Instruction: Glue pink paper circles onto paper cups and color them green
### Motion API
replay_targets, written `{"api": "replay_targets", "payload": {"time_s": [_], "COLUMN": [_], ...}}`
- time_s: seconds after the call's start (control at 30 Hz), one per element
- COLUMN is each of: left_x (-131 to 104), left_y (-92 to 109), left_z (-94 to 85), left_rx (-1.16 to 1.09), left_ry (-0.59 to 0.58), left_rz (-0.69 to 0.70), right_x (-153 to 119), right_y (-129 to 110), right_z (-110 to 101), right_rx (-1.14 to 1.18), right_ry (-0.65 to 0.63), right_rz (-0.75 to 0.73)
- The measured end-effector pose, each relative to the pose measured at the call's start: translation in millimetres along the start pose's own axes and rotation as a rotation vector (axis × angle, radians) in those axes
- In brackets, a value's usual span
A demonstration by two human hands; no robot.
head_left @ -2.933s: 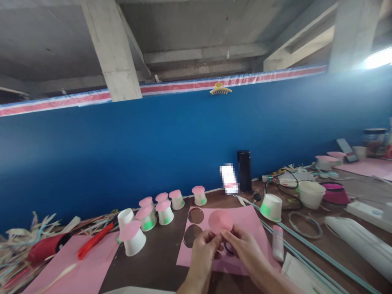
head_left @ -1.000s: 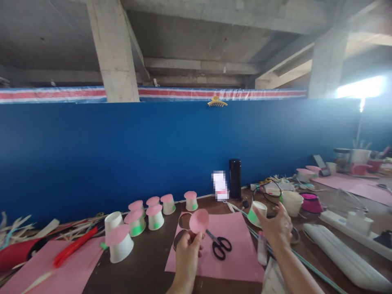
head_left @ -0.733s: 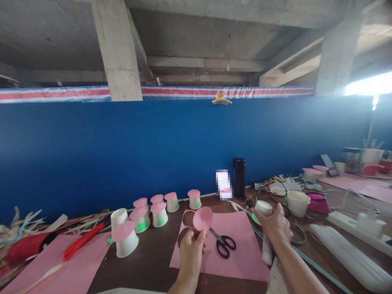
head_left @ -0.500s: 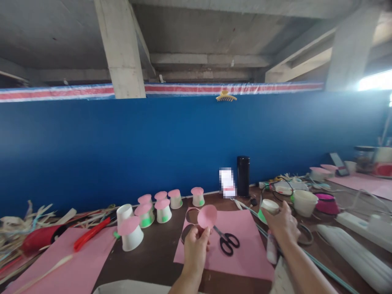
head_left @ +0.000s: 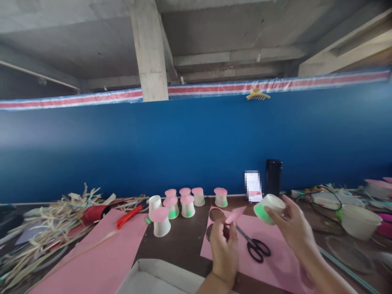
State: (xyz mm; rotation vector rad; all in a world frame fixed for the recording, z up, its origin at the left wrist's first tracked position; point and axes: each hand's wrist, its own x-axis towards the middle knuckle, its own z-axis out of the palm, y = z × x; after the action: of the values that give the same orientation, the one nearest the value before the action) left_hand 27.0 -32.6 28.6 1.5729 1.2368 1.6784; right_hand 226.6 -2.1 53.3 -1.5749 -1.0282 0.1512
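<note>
A small pink paper disc [head_left: 235,214] is pinched in the fingers of my left hand [head_left: 225,249], tilted so it shows nearly edge-on. My right hand [head_left: 292,224] grips a white paper cup [head_left: 273,203] with a green patch on its side, lifted over the table and tipped. The two hands are apart. Below them lies a pink paper sheet [head_left: 281,249] with black-handled scissors [head_left: 257,248] on it. Further left, several upturned cups [head_left: 162,229] wear pink discs on top; one plain white cup [head_left: 154,204] stands among them.
A black cylinder [head_left: 273,177] stands against the blue partition [head_left: 190,143]. At the left are a heap of pale strips [head_left: 58,228], a red tool [head_left: 129,216] and another pink sheet [head_left: 101,253]. A white tray [head_left: 156,277] sits at the front; a larger white cup [head_left: 359,220] stands right.
My right hand has picked up the white cup from the table's right side and brought it left, towards my left hand. The pink disc has turned edge-on. The view has swung left.
</note>
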Motion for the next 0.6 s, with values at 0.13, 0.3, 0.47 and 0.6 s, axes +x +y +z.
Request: {"api": "replay_targets", "payload": {"time_s": [0.13,0.3,0.47,0.6], "left_x": [22,42,48,49], "left_y": [-3,-17,-22,-17], "left_z": [-20.5,-42.1,-52.7,-54.7], "left_rx": [0.01,0.01,0.057,0.095], "left_ry": [0.204,0.327,0.395,0.411], "left_rz": [-0.014,-0.05,-0.015,0.07], "right_x": [-24,-53,-71,-81], "right_y": [-31,-55,-65,-70], "right_z": [31,74,117,144], "right_rx": [0.246,0.355,0.488,0.424], "right_ry": [-0.26,-0.42,-0.59,-0.637], "right_rz": [-0.014,0.016,-0.049,-0.094]}}
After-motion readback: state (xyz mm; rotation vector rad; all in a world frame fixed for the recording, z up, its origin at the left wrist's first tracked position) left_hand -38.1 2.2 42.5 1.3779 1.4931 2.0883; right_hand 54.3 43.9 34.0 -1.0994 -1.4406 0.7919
